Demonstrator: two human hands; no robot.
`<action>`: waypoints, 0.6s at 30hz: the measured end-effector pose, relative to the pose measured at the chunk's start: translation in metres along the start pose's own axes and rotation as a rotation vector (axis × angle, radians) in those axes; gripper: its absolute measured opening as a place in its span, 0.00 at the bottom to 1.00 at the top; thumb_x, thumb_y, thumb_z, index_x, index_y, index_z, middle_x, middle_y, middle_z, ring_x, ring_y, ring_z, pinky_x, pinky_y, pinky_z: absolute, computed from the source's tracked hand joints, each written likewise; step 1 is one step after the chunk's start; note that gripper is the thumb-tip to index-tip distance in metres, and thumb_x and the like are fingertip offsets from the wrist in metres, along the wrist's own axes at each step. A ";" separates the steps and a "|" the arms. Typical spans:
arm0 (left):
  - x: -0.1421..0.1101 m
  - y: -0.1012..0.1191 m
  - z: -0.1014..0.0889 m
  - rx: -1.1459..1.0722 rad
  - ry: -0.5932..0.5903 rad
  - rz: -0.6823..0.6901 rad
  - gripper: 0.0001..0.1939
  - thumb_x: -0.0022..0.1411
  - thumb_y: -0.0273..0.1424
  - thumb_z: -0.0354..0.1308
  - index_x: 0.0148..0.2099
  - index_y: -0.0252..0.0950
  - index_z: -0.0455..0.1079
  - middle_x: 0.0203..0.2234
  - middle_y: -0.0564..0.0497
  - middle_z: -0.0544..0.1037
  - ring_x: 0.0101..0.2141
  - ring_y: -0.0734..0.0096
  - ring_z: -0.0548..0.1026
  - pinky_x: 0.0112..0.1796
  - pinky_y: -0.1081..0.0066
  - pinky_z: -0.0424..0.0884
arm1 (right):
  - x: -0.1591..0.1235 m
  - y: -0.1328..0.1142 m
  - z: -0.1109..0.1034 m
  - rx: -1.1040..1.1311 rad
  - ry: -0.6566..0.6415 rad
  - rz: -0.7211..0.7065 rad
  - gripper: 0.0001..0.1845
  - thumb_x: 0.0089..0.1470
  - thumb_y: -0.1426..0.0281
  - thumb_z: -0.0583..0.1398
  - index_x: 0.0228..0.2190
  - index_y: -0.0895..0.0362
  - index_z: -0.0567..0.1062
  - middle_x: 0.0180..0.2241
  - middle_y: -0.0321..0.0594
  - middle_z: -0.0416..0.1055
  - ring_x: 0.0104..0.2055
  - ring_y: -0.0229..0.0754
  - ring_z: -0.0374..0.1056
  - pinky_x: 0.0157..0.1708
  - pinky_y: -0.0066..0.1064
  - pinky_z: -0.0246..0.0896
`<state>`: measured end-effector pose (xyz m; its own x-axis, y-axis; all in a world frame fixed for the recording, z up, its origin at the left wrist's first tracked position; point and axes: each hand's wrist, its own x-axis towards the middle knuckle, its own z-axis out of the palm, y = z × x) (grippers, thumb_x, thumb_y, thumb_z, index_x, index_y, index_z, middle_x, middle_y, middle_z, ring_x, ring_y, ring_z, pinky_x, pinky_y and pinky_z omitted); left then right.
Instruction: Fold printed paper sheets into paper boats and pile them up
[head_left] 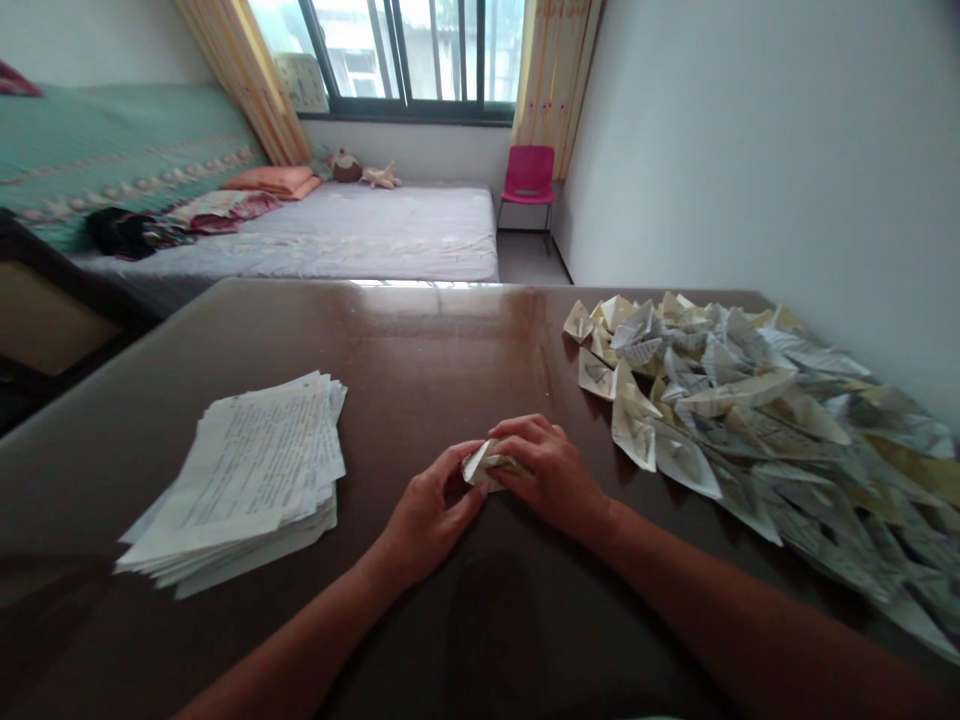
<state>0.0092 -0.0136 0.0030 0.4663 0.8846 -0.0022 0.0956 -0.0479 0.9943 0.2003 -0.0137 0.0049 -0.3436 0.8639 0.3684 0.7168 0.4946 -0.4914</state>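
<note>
Between my two hands, just above the brown tabletop, is a small folded paper boat (484,464). My left hand (435,515) pinches its left end between thumb and fingers. On the other side, my right hand (551,475) is closed over the boat's right part, and its fingers hide much of the paper. To the right lies a big heap of folded paper boats (735,400), white, grey and yellowish. A stack of written paper sheets (240,470) rests to the left of my hands, its edges uneven.
The glossy brown table (420,350) carries all the paper. Beyond its far edge stands a bed (390,235) with folded bedding, and a pink chair (529,175) by the window. A dark-framed chair (60,310) is at the left, a white wall (750,150) at the right.
</note>
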 end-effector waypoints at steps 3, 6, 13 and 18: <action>0.001 0.003 0.003 -0.130 -0.062 -0.062 0.26 0.57 0.29 0.62 0.57 0.35 0.65 0.46 0.44 0.76 0.45 0.63 0.76 0.47 0.66 0.71 | 0.000 -0.002 -0.002 -0.093 -0.038 -0.022 0.05 0.58 0.69 0.58 0.35 0.53 0.75 0.45 0.40 0.73 0.44 0.43 0.66 0.42 0.36 0.55; 0.003 0.001 0.002 -0.239 -0.083 -0.104 0.27 0.55 0.29 0.63 0.58 0.34 0.65 0.41 0.45 0.78 0.41 0.65 0.77 0.44 0.68 0.72 | 0.001 -0.005 -0.005 -0.197 -0.059 -0.060 0.05 0.58 0.70 0.59 0.35 0.55 0.75 0.44 0.42 0.74 0.44 0.45 0.66 0.41 0.37 0.53; 0.003 -0.004 -0.013 0.161 -0.006 -0.023 0.18 0.60 0.32 0.58 0.53 0.39 0.72 0.28 0.51 0.79 0.27 0.73 0.74 0.30 0.75 0.72 | 0.002 0.003 -0.003 0.062 -0.125 -0.011 0.06 0.59 0.68 0.58 0.34 0.55 0.74 0.36 0.40 0.75 0.41 0.42 0.66 0.41 0.33 0.57; 0.005 0.000 -0.015 0.016 0.138 -0.045 0.14 0.58 0.37 0.61 0.45 0.38 0.78 0.42 0.46 0.79 0.38 0.64 0.77 0.32 0.73 0.75 | 0.006 0.004 -0.006 0.391 -0.098 0.060 0.10 0.60 0.67 0.55 0.35 0.56 0.76 0.34 0.41 0.75 0.38 0.41 0.68 0.40 0.32 0.61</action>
<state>-0.0020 -0.0018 0.0050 0.3356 0.9415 -0.0308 0.1286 -0.0133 0.9916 0.2047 -0.0072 0.0095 -0.3783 0.8878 0.2620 0.4594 0.4258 -0.7795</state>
